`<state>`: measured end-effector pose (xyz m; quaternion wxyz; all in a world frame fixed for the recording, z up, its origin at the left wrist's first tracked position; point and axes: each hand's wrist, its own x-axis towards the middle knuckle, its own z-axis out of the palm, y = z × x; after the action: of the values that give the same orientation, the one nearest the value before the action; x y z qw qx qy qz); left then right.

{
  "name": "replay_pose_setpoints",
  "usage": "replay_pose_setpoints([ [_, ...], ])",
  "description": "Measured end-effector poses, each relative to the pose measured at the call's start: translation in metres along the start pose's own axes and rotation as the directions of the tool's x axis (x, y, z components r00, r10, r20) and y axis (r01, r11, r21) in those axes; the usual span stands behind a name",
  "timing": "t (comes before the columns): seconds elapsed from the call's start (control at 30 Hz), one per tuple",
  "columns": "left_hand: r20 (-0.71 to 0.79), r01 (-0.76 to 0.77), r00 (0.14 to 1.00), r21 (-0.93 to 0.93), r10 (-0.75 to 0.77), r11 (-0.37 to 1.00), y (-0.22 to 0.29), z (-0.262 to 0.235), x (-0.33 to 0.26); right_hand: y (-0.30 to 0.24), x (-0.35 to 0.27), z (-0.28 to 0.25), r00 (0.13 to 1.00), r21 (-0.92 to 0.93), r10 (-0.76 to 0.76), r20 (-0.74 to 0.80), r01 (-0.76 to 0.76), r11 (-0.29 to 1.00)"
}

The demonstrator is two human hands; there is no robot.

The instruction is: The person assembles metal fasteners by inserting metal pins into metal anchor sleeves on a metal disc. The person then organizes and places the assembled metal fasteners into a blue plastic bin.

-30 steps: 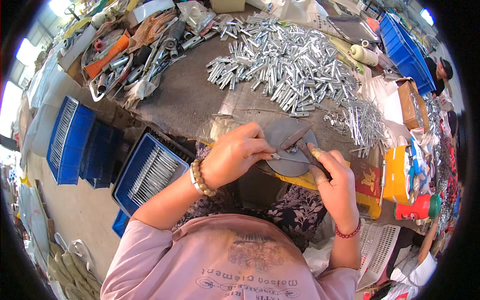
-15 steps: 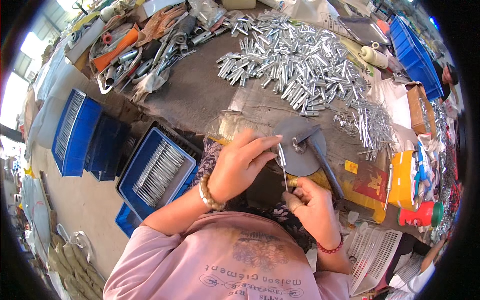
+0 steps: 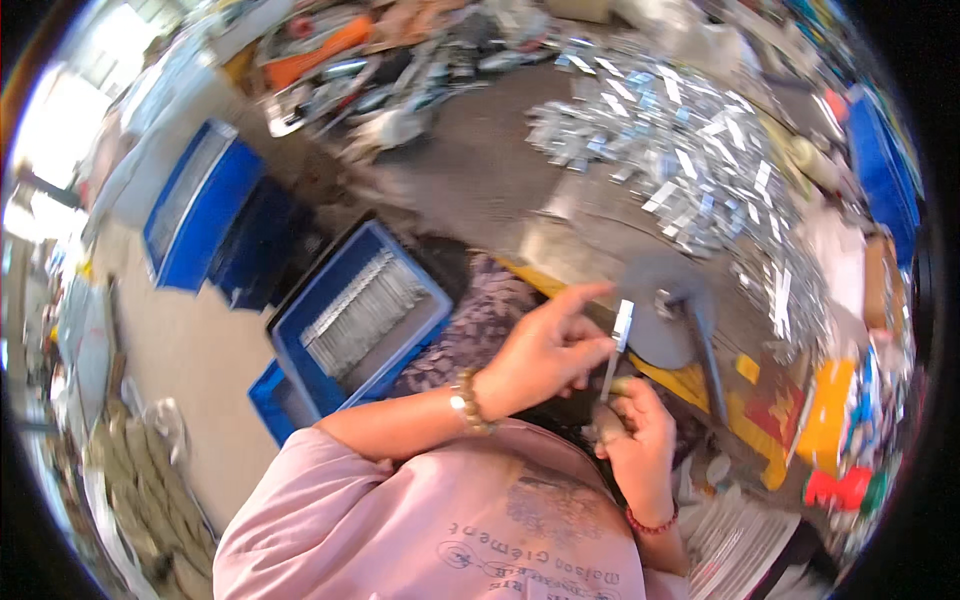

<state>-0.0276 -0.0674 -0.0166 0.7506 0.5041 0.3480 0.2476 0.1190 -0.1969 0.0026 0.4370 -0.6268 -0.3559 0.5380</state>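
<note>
The right hand has its thumb and fingertips clamped on the thin lower end of the rod. The left hand has its index finger and thumb apart, the thumb tip right beside the rod's thick bright end; blur hides whether they touch.

The rod stands between the two hands, thick end pointing between twelve and one o'clock, thin end between six and seven, so its long axis runs steeply with a slight lean to the right.

Just beyond, at two o'clock, lies the grey disc, with a hammer over it, handle running toward five. The table's yellow edge passes below the disc. Silver pieces heap up between twelve and one. Bare table opens at eleven; the blue tray of rods sits well apart, toward nine.
</note>
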Motion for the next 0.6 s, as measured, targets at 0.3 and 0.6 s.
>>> replay_pose_setpoints([
  [0.3, -0.127, -0.259, 0.961, -0.108, 0.245, 0.96, -0.024, -0.025, -0.006, 0.019, 0.02, 0.015, 0.991, -0.254, -0.13, 0.02, 0.131, 0.958],
  [0.6, -0.793, 0.257, 0.583, 0.389, 0.179, 0.885, -0.071, -0.244, -0.106, 0.022, 0.036, 0.024, 0.992, -0.28, -0.057, 0.113, 0.087, 0.956],
])
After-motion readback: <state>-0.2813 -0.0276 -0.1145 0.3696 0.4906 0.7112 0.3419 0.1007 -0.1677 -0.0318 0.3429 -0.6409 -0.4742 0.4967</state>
